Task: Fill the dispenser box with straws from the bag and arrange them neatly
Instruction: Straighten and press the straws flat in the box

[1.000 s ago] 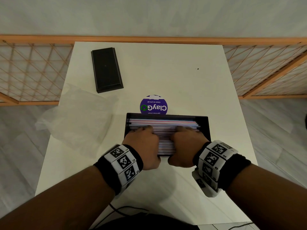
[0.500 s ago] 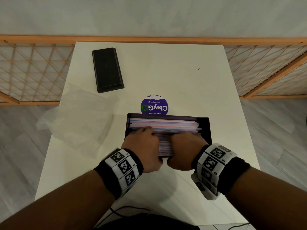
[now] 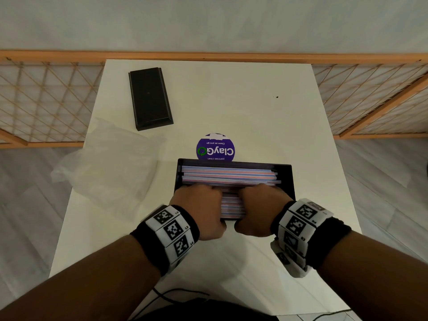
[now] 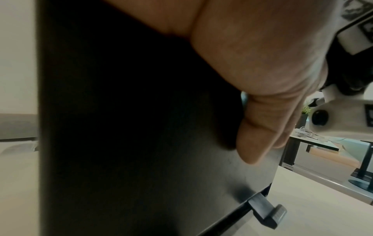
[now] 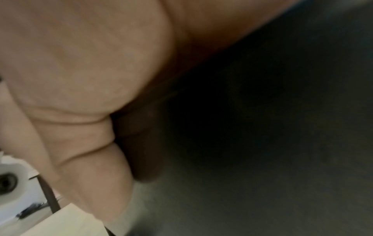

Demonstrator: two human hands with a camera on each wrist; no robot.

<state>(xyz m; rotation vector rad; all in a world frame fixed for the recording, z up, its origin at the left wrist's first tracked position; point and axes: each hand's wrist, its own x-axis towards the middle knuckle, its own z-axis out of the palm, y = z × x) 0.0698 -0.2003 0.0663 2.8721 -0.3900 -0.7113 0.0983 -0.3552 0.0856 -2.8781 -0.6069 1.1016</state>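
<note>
The black dispenser box stands open on the white table, near the front, filled with striped straws that lie lengthwise from left to right. My left hand and right hand sit side by side on its near half, fingers curled over the straws. In the left wrist view my left thumb presses on the box's dark front wall. The right wrist view shows my right thumb against the same wall. The fingertips are hidden.
A crumpled clear plastic bag lies left of the box. The black lid rests at the table's back left. A round purple sticker lies just behind the box. A wooden lattice rail runs behind the table.
Both hands stay on the near side of the box. Their fingers have drawn slightly toward me over the straws.
</note>
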